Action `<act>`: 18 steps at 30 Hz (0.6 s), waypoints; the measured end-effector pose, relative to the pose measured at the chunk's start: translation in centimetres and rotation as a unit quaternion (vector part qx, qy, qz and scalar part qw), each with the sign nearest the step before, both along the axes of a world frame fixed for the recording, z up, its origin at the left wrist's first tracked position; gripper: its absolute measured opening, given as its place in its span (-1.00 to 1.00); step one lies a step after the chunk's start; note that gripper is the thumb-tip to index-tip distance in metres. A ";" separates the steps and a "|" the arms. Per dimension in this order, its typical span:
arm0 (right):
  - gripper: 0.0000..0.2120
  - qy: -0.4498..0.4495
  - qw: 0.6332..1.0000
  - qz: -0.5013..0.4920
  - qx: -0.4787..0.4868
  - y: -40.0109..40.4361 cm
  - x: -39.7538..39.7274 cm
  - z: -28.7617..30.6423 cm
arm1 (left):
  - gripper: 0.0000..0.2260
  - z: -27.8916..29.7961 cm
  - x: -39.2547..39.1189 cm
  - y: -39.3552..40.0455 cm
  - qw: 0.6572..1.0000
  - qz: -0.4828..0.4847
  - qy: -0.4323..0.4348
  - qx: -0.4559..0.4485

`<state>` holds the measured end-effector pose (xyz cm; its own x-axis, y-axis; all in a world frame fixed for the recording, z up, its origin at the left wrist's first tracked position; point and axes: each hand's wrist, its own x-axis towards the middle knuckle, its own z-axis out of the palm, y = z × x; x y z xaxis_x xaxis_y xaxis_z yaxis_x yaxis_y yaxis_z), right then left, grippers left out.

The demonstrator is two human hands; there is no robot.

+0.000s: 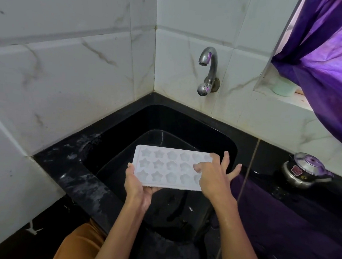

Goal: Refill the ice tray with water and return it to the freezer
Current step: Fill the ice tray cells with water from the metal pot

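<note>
Ice tray [169, 168] hovers over our black sink [113, 124]; our left hand [136, 185] grips its end, our right hand [213, 179] rests spread-fingered on top.

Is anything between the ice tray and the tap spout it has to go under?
Nothing visible. The ice tray, held by the left hand, sits over the black sink, with open space up to the tap.
</note>
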<state>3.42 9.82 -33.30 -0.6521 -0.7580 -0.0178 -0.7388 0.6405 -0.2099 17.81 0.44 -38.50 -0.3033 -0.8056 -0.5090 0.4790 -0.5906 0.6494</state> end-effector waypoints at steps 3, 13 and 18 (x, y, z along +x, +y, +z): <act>-0.38 -0.003 1.000 -0.007 -0.011 0.2 -0.4 -0.1 | -0.54 0.0 0.0 0.0 1.000 0.000 0.004 0.002; -0.47 -0.001 0.999 0.005 -0.045 0.1 -0.2 -0.1 | -0.53 0.0 0.1 0.0 1.000 0.007 0.014 0.002; -0.39 0.011 0.998 0.036 -0.059 -0.5 0.7 0.0 | -0.53 0.0 -0.1 0.1 1.000 0.002 0.008 0.003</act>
<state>4.15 9.37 -33.31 -0.5945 -0.7993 0.0875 -0.7876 0.5569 -0.2639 17.70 0.51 -38.49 -0.3073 -0.8038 -0.5095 0.4916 -0.5925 0.6382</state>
